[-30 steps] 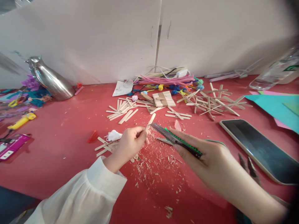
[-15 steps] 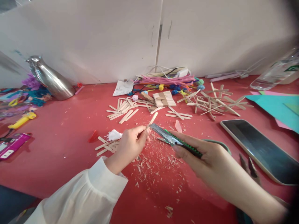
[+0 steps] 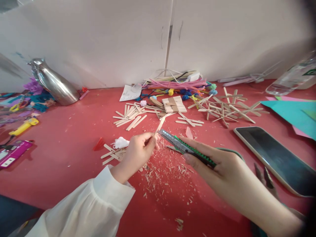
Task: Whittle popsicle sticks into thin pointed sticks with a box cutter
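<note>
Pinched between the thumb and fingers of my left hand [image 3: 143, 147] is a wooden craft stick [image 3: 161, 123], its free end pointing up and away from me. My right hand [image 3: 217, 164] is closed around a green and black utility knife [image 3: 195, 153]. The knife's blade is out, and its tip lies at the stick just above my left fingertips. Under both hands, thin wood shavings [image 3: 164, 177] are scattered over the red table [image 3: 81, 184]. A small pile of craft sticks [image 3: 112, 154] and a white crumpled piece [image 3: 120, 143] lie beside my left hand.
Loose sticks [image 3: 130, 115] and a bundle of sticks [image 3: 174, 104] lie farther back, with a criss-crossed stick heap [image 3: 229, 108] to their right. A phone [image 3: 274, 158] and pliers [image 3: 265, 177] flank my right arm. A steel jug [image 3: 55, 82] and clear bottle [image 3: 291, 79] stand behind.
The stick in my left hand has turned slightly, and its upper end sits a little to the left. The knife has shifted only a little; both hands keep their hold.
</note>
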`<state>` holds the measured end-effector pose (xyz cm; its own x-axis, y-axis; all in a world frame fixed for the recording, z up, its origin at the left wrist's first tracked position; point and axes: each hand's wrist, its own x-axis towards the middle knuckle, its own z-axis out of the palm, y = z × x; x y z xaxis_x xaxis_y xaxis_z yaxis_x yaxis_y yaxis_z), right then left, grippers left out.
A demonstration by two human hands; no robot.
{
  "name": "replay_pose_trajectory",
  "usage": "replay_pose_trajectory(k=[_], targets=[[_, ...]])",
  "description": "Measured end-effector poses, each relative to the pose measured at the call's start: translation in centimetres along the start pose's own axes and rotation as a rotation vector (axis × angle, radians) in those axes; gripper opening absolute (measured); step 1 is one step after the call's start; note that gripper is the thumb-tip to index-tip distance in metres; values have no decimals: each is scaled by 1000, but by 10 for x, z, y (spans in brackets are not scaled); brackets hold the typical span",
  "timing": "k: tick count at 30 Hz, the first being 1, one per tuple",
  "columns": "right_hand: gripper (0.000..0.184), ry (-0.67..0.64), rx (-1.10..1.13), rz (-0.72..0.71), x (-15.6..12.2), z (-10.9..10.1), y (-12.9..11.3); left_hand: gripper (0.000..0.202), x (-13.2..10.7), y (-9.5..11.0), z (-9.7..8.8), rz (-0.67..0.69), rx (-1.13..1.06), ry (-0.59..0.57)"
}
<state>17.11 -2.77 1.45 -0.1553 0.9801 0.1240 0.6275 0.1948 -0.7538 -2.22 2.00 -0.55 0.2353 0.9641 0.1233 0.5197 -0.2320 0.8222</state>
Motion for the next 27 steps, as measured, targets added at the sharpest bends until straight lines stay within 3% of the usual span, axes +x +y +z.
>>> replay_pose_trajectory(k=[9,15,21,24,27], targets=[[40,-1,-133,-82,1,1,-3,35,-1,1,1,24,103,-2],[35,305,-590,-440,-3,10,4,36,1,4,1,-5,130,-47],[38,311,-910,-498,-7,9,4,37,2,3,-1,-114,-8,-125],[36,340,-842,-486,-4,7,4,35,3,0,-1,-152,-92,-140],[35,316,-569,-394,-1,5,6,35,3,-2,0,-174,-173,-142]])
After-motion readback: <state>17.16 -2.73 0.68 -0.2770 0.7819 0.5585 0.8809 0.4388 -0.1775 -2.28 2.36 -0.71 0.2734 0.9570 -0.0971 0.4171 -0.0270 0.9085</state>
